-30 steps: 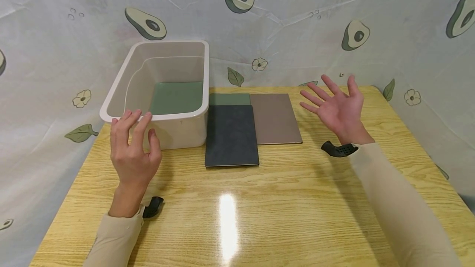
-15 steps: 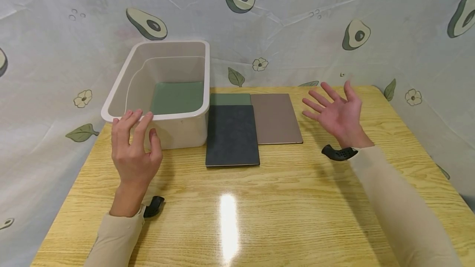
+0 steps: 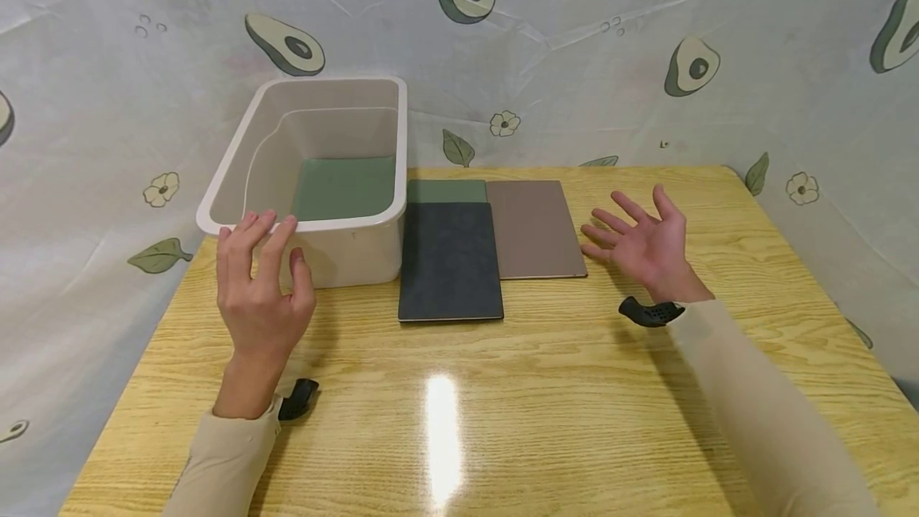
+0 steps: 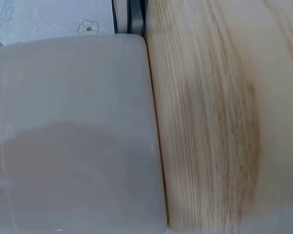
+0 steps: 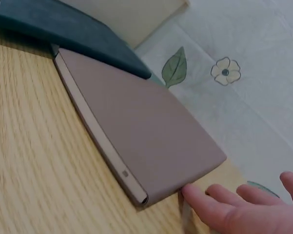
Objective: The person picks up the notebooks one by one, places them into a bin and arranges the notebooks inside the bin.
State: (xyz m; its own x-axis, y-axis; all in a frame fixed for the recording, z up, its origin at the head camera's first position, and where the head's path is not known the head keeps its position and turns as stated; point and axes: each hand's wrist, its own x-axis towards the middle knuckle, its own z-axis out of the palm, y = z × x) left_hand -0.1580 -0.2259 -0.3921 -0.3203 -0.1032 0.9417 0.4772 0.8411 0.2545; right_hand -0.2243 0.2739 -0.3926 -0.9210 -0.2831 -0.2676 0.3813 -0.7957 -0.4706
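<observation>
My left hand (image 3: 262, 301) is at the near wall of a beige plastic bin (image 3: 345, 258), its relaxed fingertips at the rim and its thumb outside. Inside the bin lies a green notebook (image 3: 345, 188). My right hand (image 3: 649, 250) is palm up with fingers spread, beside the right edge of a mauve-brown notebook (image 3: 534, 230). In the right wrist view its nearest fingertip (image 5: 189, 190) meets that notebook's edge; whether it presses there I cannot tell. A dark navy notebook (image 3: 451, 262) lies left of the brown one, over another green notebook (image 3: 447, 191).
Everything stands on a wood-grain table (image 3: 546, 413). A pale cloth (image 3: 560, 62) printed with avocados hangs behind and at the sides. Each wrist wears a black band, the right band (image 3: 649, 312) showing near the sleeve.
My right hand has come down and slightly left, closer to the brown notebook's right edge. The left hand, the bin and the notebooks have stayed put.
</observation>
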